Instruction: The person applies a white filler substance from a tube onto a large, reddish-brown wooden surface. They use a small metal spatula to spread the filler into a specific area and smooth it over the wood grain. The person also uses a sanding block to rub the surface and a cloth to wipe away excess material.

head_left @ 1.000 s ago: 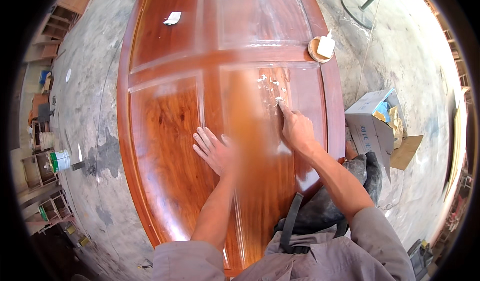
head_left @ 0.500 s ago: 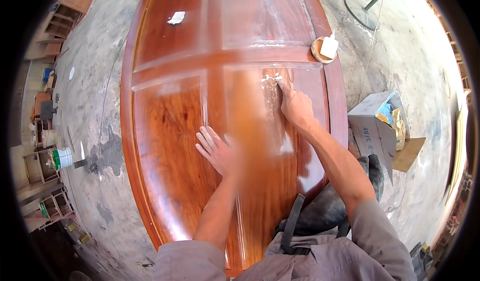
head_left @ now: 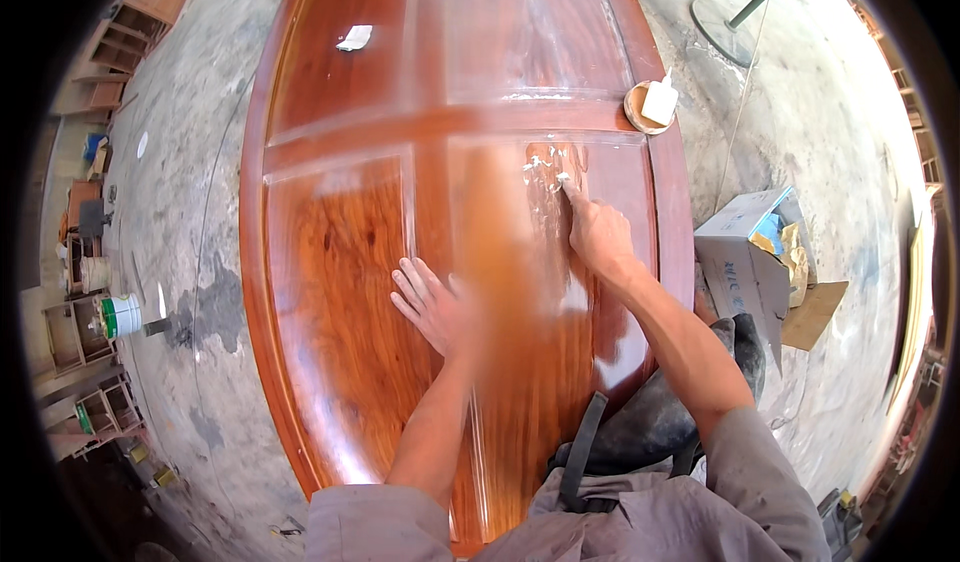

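Note:
Beneath both hands lies a glossy reddish-brown panelled wooden door. My right hand is on the panel at the right, its index finger extended and the other fingers curled under. That fingertip touches a wet-looking patch with white crumbs or paste on it; whether the curled fingers hold anything is hidden. My left hand rests flat near the middle moulding, fingers spread and nothing in them. A smeared blur covers part of the view between the hands.
A round dish holding a white bottle stands on the door's right edge. White scraps lie farther up. On the concrete floor are an open cardboard box, a white-green bucket and a round-based stand.
My right index fingertip has slid a little toward me over the wet patch, away from the white crumbs at its far end. My left hand stays in place.

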Motion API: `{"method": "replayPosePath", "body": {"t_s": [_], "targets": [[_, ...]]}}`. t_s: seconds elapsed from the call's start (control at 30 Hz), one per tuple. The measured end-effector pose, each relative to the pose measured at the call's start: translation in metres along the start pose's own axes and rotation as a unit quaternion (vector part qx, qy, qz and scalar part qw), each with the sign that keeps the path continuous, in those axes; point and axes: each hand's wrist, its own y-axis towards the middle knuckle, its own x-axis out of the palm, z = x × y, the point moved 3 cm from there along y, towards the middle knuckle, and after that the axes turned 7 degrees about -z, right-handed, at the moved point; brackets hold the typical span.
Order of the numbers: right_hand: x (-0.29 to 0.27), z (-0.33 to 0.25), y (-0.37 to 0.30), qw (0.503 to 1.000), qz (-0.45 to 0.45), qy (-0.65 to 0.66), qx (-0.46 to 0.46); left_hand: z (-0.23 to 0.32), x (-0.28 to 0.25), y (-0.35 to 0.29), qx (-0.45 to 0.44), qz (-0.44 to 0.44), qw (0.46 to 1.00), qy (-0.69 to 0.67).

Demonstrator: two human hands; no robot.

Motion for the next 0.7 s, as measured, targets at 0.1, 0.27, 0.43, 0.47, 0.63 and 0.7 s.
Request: {"method": "replayPosePath", "body": {"t_s": [0.1, 0.27, 0.43, 0.47, 0.63, 0.7], "targets": [[-0.011, 0.015, 0.033, 0.999, 0.043, 0.017, -0.003, 0.014, 0.004, 0.000, 0.015, -0.004, 1.000, -0.010], [-0.001, -0.002, 0.018, 1.000, -0.003, -0.021, -0.005, -0.002, 0.000, 0.000, -0.007, -0.004, 1.000, 0.002], [-0.012, 0.013, 0.048, 0.999, 0.050, 0.007, -0.013, 0.009, 0.005, 0.000, 0.007, 0.002, 1.000, 0.004], [-0.007, 0.015, 0.041, 0.999, 0.049, 0.007, -0.018, 0.007, 0.005, -0.001, 0.004, -0.001, 1.000, 0.002], [-0.010, 0.010, 0.039, 0.999, 0.044, 0.004, -0.008, 0.008, 0.001, 0.000, 0.010, 0.006, 1.000, -0.005], [-0.014, 0.011, 0.056, 0.998, 0.052, 0.007, -0.016, 0.010, 0.004, 0.000, 0.013, 0.011, 1.000, -0.001]]}}
